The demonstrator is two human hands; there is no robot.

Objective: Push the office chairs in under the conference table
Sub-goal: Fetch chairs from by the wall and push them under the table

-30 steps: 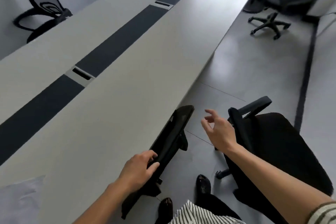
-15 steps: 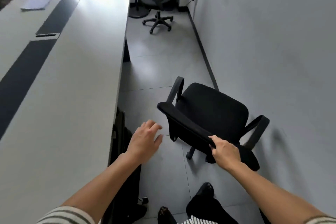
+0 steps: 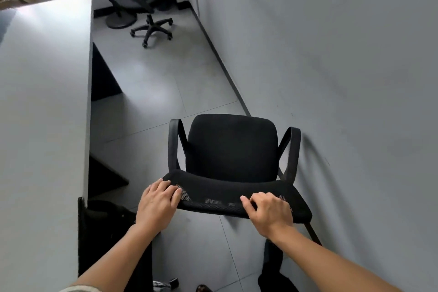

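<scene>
A black office chair (image 3: 231, 149) with two armrests stands on the floor in front of me, between the conference table (image 3: 45, 114) on the left and the wall on the right. Its seat faces away from me, along the aisle. My left hand (image 3: 157, 205) grips the left end of the chair's mesh backrest top. At the right end of that backrest top, my right hand (image 3: 269, 213) is closed around it. Another black chair (image 3: 104, 232) sits tucked against the table edge at my lower left, mostly hidden under the tabletop.
A grey wall (image 3: 343, 78) runs close along the right of the chair. Farther down the aisle stands a mesh swivel chair (image 3: 147, 2) on a star base, beside a round floor stand (image 3: 119, 20). Grey floor tiles lie between. A dark table leg panel (image 3: 102, 73) sits under the tabletop.
My view has swung right from the table to the aisle chair. My left hand let go of the tucked chair and took the backrest; my right hand took hold first. The chair turned square to me.
</scene>
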